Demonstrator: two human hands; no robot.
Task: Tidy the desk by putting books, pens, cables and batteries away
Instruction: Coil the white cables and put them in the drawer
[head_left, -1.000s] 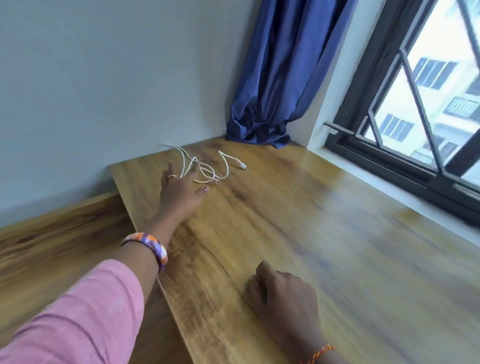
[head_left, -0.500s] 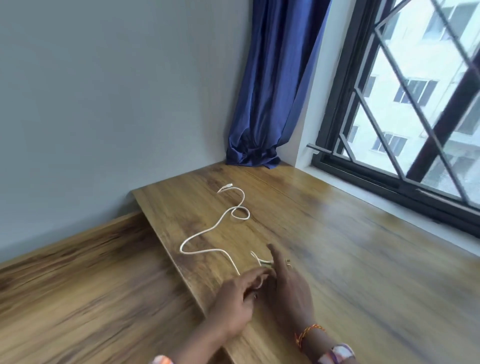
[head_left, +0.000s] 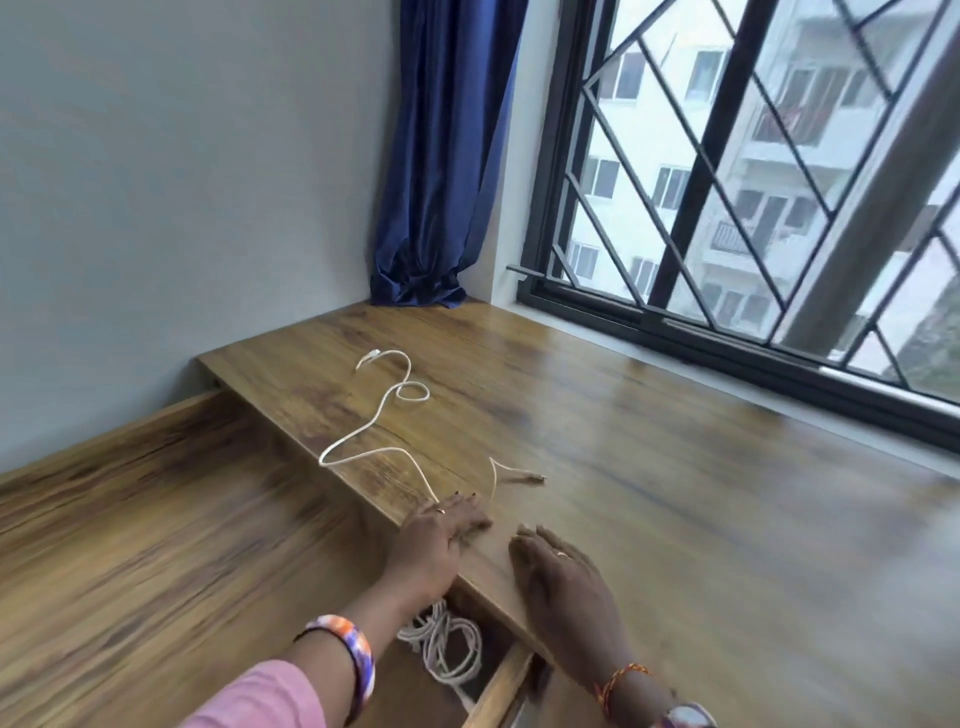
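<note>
One white cable lies on the counter, so I judge it is not put away yet. My left hand rests on its near end, fingers blurred; grip unclear. My right hand lies flat, open. Below the edge, a drawer holds coiled cables, partly hidden.

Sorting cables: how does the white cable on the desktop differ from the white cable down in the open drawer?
The white cable on the desktop lies loosely strung out with one small loop; the white cable in the open drawer is bundled in a coil. The desktop one lies in full view, its near end at the left hand; the drawer one is partly hidden under that arm. Both are thin and white.
</note>
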